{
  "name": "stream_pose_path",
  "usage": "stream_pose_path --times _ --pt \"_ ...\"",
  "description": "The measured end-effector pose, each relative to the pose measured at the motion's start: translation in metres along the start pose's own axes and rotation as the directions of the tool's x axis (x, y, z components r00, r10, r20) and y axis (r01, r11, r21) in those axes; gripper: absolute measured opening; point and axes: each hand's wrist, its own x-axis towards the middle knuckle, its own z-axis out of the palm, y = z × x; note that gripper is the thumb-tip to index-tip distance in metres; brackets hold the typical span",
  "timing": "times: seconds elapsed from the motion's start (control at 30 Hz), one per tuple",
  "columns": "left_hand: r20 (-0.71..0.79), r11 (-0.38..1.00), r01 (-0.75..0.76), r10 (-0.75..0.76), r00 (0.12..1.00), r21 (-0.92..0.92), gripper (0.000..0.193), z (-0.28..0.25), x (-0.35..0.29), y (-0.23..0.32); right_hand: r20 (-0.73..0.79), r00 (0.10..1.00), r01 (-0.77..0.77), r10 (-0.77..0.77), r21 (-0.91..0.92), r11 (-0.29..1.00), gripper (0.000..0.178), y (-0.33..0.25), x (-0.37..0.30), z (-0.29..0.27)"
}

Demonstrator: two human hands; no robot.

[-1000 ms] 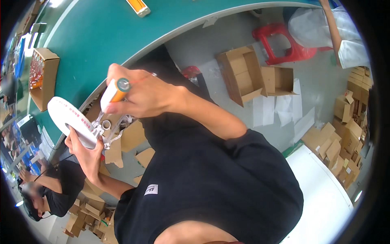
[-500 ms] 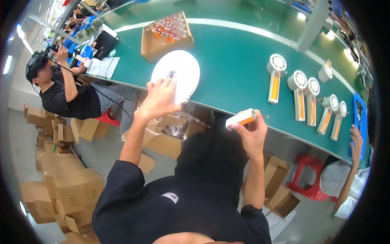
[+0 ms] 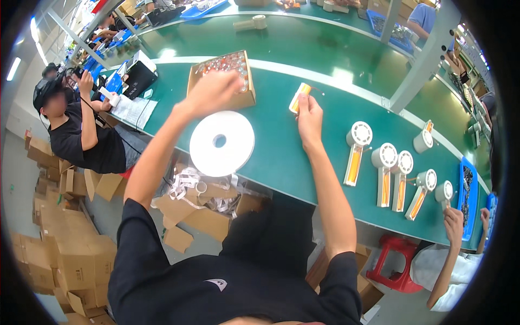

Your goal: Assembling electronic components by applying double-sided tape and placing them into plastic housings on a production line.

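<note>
My right hand (image 3: 310, 122) is raised over the green table, its fingers closed round an orange battery (image 3: 300, 99) with a white side. A thin wire sticks out at the battery's far end. My left hand (image 3: 214, 93) is above the near side of an open cardboard box (image 3: 235, 101) filled with small orange and silvery parts. Motion smears its fingers, and their grip cannot be made out. Below that hand, a large white reel (image 3: 235, 143) with a hole in its middle lies flat at the table's near edge, touched by neither hand.
Several white handheld fans (image 3: 355, 157) with orange batteries in their open handles lie to the right. A co-worker's hand (image 3: 454, 225) touches the rightmost one, beside a blue tray (image 3: 467, 216). Another person sits at left. Below the table is a carton (image 3: 203, 222) with white strips.
My left hand has let go of the white reel and moved to the cardboard box. My right hand has carried the battery away from me over the table. The co-worker's hand has reached a fan.
</note>
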Motion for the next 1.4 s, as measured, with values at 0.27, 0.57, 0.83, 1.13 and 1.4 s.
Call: stream_pose_path --times 0.27,0.57,0.83,1.13,1.4 --pt "-0.113 0.859 0.082 -0.028 0.993 0.506 0.028 0.01 0.168 -0.132 -0.047 0.986 0.149 -0.161 -0.197 0.969 0.027 0.005 0.002 0.012" --pt "0.153 0.758 0.436 -0.564 0.811 0.486 0.067 0.065 0.305 -0.218 -0.055 0.986 0.127 -0.155 -0.341 0.931 0.023 0.0 0.006 0.013" --pt "0.145 0.618 0.562 -0.733 0.664 0.55 0.071 0.088 0.338 -0.254 -0.037 0.985 0.149 -0.171 -0.327 0.933 0.022 -0.001 0.009 0.012" --pt "-0.035 0.545 0.604 -0.725 0.688 0.581 0.059 0.102 0.338 -0.229 -0.048 0.982 0.154 -0.183 -0.358 0.921 0.023 0.0 0.007 0.014" --pt "0.021 0.77 0.432 -0.5 0.866 0.47 0.039 0.092 0.325 -0.193 -0.054 0.983 0.144 -0.175 -0.365 0.92 0.02 -0.002 0.006 0.013"
